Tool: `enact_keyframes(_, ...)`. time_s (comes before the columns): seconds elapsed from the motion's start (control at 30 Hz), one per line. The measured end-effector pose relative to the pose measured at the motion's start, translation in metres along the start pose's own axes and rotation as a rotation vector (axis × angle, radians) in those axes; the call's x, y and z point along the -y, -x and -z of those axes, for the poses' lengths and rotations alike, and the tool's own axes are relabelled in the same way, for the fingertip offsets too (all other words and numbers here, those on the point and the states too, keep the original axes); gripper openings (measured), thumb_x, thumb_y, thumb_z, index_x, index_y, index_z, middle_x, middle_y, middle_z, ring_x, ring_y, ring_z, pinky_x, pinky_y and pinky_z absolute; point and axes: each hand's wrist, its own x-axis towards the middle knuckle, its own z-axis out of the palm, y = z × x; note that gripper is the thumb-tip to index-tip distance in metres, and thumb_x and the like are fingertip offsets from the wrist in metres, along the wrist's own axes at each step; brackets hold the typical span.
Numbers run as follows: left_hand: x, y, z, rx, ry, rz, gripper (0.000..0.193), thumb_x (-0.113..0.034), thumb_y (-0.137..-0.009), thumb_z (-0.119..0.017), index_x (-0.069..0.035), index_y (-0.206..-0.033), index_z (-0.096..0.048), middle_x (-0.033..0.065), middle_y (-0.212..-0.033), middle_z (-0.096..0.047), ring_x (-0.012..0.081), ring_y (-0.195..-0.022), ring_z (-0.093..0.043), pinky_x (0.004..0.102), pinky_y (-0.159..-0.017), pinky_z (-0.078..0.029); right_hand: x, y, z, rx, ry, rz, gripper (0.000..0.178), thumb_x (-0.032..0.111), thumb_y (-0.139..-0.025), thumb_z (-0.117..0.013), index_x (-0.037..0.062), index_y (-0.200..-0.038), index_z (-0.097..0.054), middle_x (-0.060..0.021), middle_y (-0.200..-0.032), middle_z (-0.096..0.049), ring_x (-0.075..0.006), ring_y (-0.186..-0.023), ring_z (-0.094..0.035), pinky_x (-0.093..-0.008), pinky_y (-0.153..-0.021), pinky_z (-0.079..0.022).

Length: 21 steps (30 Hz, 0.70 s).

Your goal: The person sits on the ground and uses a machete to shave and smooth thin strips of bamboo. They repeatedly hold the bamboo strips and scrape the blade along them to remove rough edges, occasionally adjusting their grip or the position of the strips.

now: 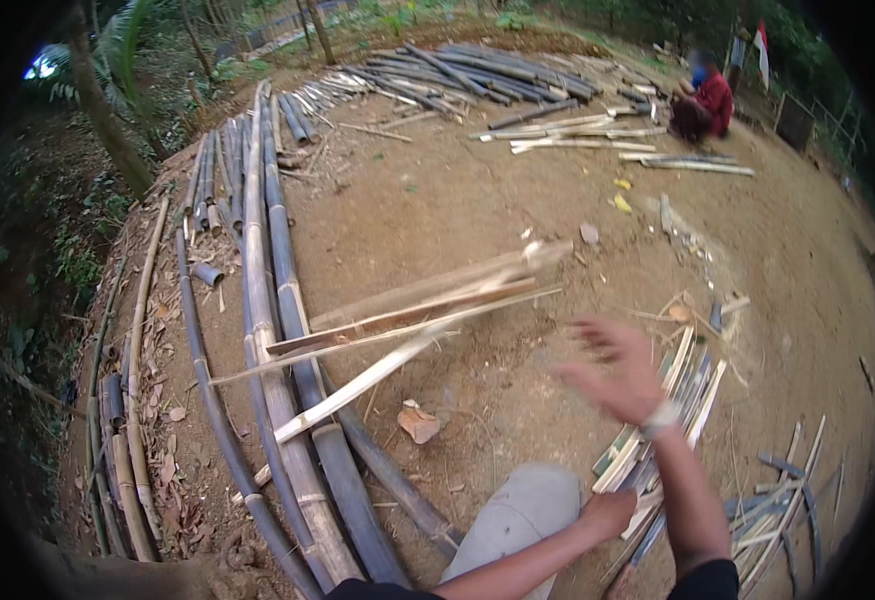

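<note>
Brown bare earth [428, 200] makes the working surface, an open-air clearing strewn with dry leaves and chips. At the left, a green slope [28, 250] falls away beside a tree trunk [108, 110]; greenery closes off the far side, and the ground runs on bare to the right.

From the left, several thin poles lie on the soil near one short dark tube [208, 273]. Next come long bamboo poles, at least three, one of them a pale pole [254, 240]. Across these rest at least four split slats [363, 388], the upper ones blurred. One brown chunk [419, 422] sits just right of the poles, and beyond, a dark heap of bamboo [468, 75] holds too many pieces to count.

One grey-clad knee [528, 510] shows at the lower edge. Right of it, the left hand [613, 513] is on a bundle of split strips [623, 460], its fingers curled; whether it grips any, I cannot tell. The right hand [613, 370], blurred, is spread open and empty above the bundle, one pale band [661, 418] at its wrist.

Farther off are two yellow scraps [622, 203], one seated person [713, 105] in red and one red-and-white flag [762, 52]. A loose pile of strips [788, 495] lies at the lower right.
</note>
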Motion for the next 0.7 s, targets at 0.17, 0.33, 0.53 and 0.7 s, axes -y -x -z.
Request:
enact_keyframes(0.17,-0.017,-0.011,0.002,-0.046,0.157,0.013,0.024,-0.017,-0.091,-0.050,0.003,-0.101,-0.057,0.0258,-0.083,-0.066,0.0449,-0.079,-0.064,0.0537,-0.068,-0.050,-0.149,0.301,0.132,-0.764,0.291,-0.890,0.020,0.004,-0.082,-0.066,0.0023,-0.101,-0.060,-0.0036,-0.080,-0.061,-0.0129,-0.072,-0.058,-0.0283,-0.067,-0.049)
enact_keyframes(0.33,-0.015,-0.011,-0.006,0.069,0.708,0.247,0.026,-0.024,-0.094,-0.058,0.002,-0.097,-0.061,0.0132,-0.071,-0.066,0.0244,-0.061,-0.065,0.0382,-0.056,-0.051,-0.144,0.538,0.012,-0.328,0.415,-1.587,0.033,0.027,-0.071,-0.074,0.0038,-0.093,-0.064,-0.0158,-0.079,-0.067,-0.0329,-0.078,-0.066,-0.0407,-0.073,-0.053)
enact_keyframes(0.53,-0.033,-0.004,-0.023,0.311,0.546,0.336,0.023,-0.025,-0.098,-0.055,-0.003,-0.102,-0.059,0.0058,-0.075,-0.059,0.0098,-0.054,-0.053,0.0234,-0.040,-0.035,-0.119,0.563,-0.052,-0.150,0.339,-1.703,0.069,0.052,-0.062,-0.083,0.0024,-0.105,-0.059,-0.0194,-0.096,-0.066,-0.0370,-0.092,-0.065,-0.0421,-0.081,-0.052)
enact_keyframes(0.7,-0.055,0.007,-0.026,0.355,0.835,0.507,0.017,-0.022,-0.097,-0.053,-0.005,-0.098,-0.058,0.0029,-0.064,-0.052,0.0082,-0.044,-0.040,0.0224,-0.038,-0.029,-0.110,0.548,-0.040,-0.080,0.189,-1.500,0.069,0.048,-0.067,-0.078,-0.0010,-0.111,-0.057,-0.0258,-0.104,-0.064,-0.0409,-0.098,-0.064,-0.0443,-0.085,-0.052)
